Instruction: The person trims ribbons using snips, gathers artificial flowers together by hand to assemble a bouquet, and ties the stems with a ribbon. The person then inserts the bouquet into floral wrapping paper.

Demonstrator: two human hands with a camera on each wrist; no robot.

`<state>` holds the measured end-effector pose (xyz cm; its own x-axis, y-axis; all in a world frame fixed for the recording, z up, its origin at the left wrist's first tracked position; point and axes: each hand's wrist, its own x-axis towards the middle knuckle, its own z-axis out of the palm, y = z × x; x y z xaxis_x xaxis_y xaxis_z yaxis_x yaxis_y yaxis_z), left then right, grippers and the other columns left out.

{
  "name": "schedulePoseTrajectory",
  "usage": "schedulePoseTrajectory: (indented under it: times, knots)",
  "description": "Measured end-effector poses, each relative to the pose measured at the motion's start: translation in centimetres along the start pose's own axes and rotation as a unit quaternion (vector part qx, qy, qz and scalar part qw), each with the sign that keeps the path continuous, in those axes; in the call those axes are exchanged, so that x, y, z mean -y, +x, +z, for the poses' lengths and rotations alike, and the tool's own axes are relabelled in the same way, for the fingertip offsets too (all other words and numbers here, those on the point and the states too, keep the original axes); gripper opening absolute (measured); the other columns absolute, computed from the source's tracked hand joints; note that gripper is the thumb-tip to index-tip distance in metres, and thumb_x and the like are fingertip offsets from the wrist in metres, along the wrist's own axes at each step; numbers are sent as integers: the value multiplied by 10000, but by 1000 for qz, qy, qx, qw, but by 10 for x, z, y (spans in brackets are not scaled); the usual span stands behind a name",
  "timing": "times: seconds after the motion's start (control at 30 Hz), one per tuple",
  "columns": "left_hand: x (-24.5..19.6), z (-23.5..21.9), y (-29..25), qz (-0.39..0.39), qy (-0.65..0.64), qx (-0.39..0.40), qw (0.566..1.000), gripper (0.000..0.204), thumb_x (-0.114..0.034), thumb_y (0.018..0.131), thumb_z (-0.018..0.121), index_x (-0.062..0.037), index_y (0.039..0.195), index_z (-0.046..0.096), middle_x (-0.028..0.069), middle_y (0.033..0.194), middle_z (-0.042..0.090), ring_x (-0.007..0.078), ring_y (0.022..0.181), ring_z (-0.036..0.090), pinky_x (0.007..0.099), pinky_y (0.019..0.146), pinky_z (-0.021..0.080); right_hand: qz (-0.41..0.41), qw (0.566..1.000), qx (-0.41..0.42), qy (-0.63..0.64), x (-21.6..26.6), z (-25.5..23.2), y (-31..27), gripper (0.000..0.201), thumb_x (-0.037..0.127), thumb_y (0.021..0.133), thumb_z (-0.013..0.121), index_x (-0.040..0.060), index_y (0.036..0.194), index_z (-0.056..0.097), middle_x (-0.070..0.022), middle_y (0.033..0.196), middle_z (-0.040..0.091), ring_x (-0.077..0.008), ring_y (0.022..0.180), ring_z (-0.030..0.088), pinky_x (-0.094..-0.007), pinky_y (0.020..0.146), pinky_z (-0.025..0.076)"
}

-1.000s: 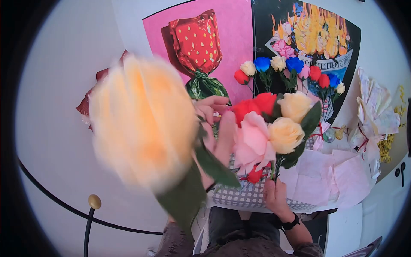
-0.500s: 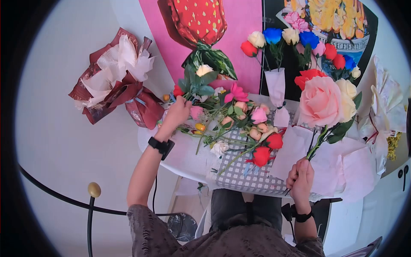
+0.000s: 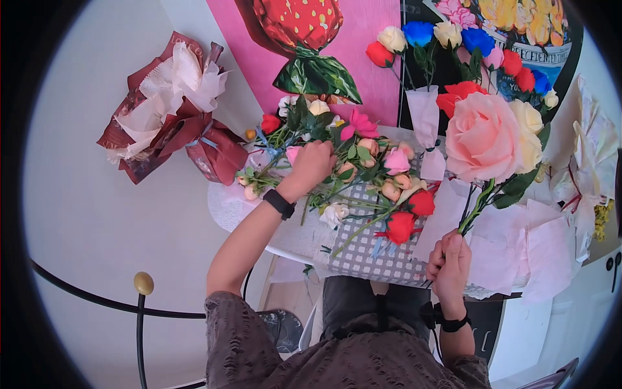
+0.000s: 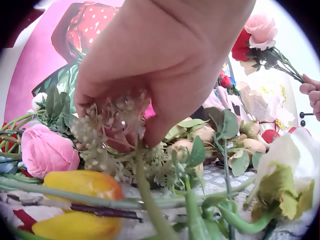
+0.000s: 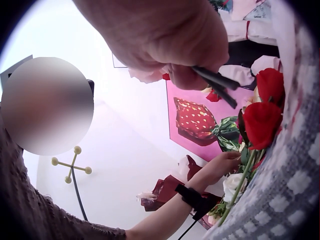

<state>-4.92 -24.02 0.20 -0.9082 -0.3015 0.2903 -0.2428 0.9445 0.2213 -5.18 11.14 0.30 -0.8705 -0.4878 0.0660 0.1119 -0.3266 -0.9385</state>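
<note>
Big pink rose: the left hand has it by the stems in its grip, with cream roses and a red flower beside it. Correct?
Wrong hand. The head view shows the right hand gripping the stems; the left hand is among the flowers on the table. The big pink rose does have cream roses and a red flower beside it.

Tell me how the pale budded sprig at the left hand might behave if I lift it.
The pale budded sprig should be light, being mostly tiny buds on fine stalks. Those stalks look delicate, so a tight grip from the left hand may crush them. It could snag too, since its stem crosses another green stem.
</note>
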Motion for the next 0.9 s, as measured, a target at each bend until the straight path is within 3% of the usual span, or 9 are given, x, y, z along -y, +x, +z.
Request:
schedulePoseTrajectory:
  times: [0.1,0.23,0.33,0.4,0.53,0.63,0.8,0.87,0.9]
  knots:
    - [0,-13,2,49,-42,46,997,228,-166,783,659,6,923,608,168,828,639,331,797,620,419,733,486,2,1000,16,2,-3,-8,0,366,388,1012,337,80,817,369,18,531,292,-60,373,275,-220,336,237]
    - [8,-8,-4,69,-15,68,995,246,-189,777,686,-12,928,606,141,789,645,292,752,637,383,703,496,14,1000,16,20,-3,-10,2,372,392,1012,335,79,812,366,16,526,294,-61,370,271,-222,331,232]
    - [4,-23,-5,17,-117,90,989,227,-170,814,675,0,934,587,106,773,654,203,727,645,320,638,496,18,999,18,29,-4,-8,2,379,398,1011,335,81,805,363,14,525,295,-63,366,263,-225,325,225]
    - [3,-37,-4,-97,-233,79,965,190,-150,872,635,16,939,572,63,752,657,131,723,635,267,597,485,12,999,20,23,-4,-8,1,382,401,1010,336,84,799,361,14,523,290,-64,364,253,-226,322,220]
    - [17,-57,2,-140,-374,1,917,168,-135,920,581,16,986,551,65,834,662,132,764,634,278,611,510,19,1000,8,21,-2,-9,3,381,400,1010,339,86,795,357,15,522,282,-64,364,247,-227,322,213]
    - [26,-73,7,-132,-510,-100,844,233,-184,961,524,4,1099,502,106,997,642,162,804,636,301,689,543,20,999,7,35,-2,-10,5,379,395,1010,342,87,789,352,14,522,280,-63,365,238,-229,323,205]
    - [41,-91,5,-171,-483,-138,847,244,-210,967,516,-4,1097,505,97,930,662,115,751,645,250,661,517,9,999,19,43,-3,-10,6,368,383,1012,349,91,787,350,15,526,277,-61,370,224,-232,324,199]
    - [54,-89,3,-205,-408,-50,888,260,-207,941,552,0,1090,503,128,926,663,193,714,653,303,653,523,13,999,18,43,-2,-9,5,365,381,1012,349,92,790,351,14,528,277,-60,372,227,-231,327,200]
    - [58,-82,2,-205,-408,-50,888,260,-207,941,552,0,1090,503,128,926,663,193,714,653,303,653,523,17,999,16,44,-1,-9,5,361,378,1013,350,92,793,353,14,531,277,-60,374,230,-230,329,200]
